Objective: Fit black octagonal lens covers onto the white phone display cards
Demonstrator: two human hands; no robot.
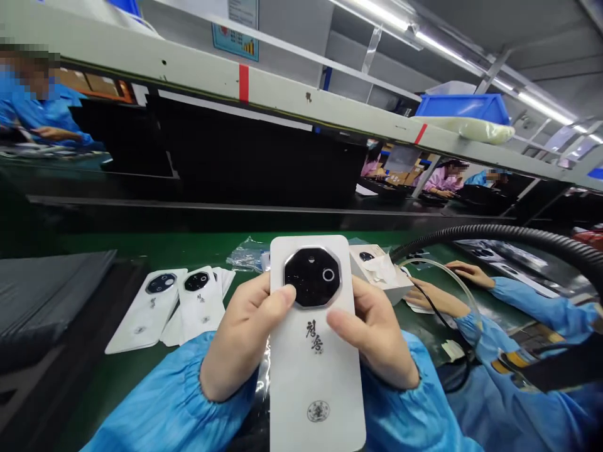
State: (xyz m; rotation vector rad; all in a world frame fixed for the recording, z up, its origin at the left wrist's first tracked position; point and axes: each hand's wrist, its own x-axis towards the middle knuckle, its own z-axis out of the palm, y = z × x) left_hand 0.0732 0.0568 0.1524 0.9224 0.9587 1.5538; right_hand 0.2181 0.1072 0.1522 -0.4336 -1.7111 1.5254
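A white phone back cover [316, 370] with a black octagonal camera window, dark brush characters and a round emblem is held upright in front of me. My left hand [247, 333] grips its left edge, the thumb resting at the window's lower left corner. On the right edge, my right hand [377, 333] has its fingers behind and its thumb on the front, below the window. The fingers behind the cover are mostly hidden. To the left, a similar white cover [146, 317] lies on the green table, beside an overlapping pile of covers [202, 304].
Behind the held cover are clear plastic wrap [247, 254] and a white box [386, 276] with paper on it. At right, a co-worker's hands [438, 298] rest near a black corrugated hose [509, 232]. A shelf beam [282, 91] crosses above.
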